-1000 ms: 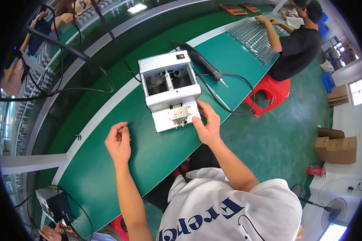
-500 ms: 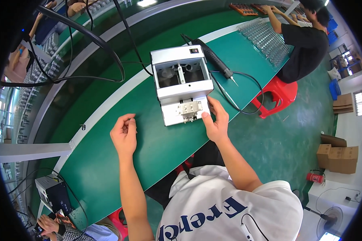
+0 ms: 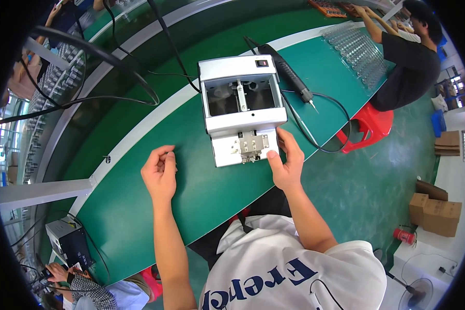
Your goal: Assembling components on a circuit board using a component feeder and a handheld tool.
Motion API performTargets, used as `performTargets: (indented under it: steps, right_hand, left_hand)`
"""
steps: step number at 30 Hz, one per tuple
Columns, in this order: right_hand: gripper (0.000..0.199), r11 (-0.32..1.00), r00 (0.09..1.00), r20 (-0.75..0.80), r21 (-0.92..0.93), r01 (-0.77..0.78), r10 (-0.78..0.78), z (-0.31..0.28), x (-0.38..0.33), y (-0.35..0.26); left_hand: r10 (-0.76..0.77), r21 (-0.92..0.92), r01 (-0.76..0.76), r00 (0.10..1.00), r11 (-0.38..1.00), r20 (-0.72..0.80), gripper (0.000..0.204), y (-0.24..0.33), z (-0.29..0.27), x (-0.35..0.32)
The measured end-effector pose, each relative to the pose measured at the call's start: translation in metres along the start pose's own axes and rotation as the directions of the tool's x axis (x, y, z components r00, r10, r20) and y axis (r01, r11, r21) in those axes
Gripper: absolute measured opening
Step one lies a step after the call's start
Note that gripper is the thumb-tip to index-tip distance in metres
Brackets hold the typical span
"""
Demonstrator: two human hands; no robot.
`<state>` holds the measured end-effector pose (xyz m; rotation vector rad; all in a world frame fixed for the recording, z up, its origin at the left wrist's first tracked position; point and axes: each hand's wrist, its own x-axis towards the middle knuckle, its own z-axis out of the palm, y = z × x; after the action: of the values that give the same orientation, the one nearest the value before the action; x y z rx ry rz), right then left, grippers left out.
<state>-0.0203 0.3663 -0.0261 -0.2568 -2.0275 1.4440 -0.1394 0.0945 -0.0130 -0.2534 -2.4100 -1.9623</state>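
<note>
On the green workbench stands a white-and-black screw feeder point(image 3: 246, 120) with an open top, a rocker switch and a small metal block point(image 3: 253, 145) on its front plate. My right hand point(image 3: 288, 163) grips the front right corner of the feeder, thumb on top of the plate and fingers along the side. My left hand point(image 3: 160, 174) rests on the bench to the left of the feeder, apart from it. Its fingers are loosely bent, thumb apart from the index finger, and nothing shows in it. Beside the feeder's right side lies a black electric screwdriver point(image 3: 289, 77) with a thin bit.
Clear plastic trays point(image 3: 355, 56) lie at the bench's far right, near a person in black on a red stool point(image 3: 369, 129). A black-and-silver box point(image 3: 68, 243) stands at the lower left, beside another person's hands. Black cables point(image 3: 113, 57) hang at the upper left.
The view has shifted slightly, so the feeder, screwdriver and stool appear farther right. My right hand stays on the feeder's corner; my left hand keeps its loosely bent pose.
</note>
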Motion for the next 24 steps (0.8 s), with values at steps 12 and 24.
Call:
performTargets:
  steps: [12,24]
  right_hand:
    - [0.062,0.998,0.999,0.029,-0.058,0.027,-0.026,-0.0024,0.0035,0.0022]
    - [0.056,0.996,0.998,0.049,-0.071,0.045,-0.041,-0.0072,0.0073,-0.0053]
  left_hand:
    - [-0.079,0.014,0.08,0.996,0.997,-0.051,0.014,0.0044,-0.0004,0.0047]
    - [-0.085,0.013,0.086,0.993,0.996,-0.079,0.013,0.002,-0.0006,0.0032]
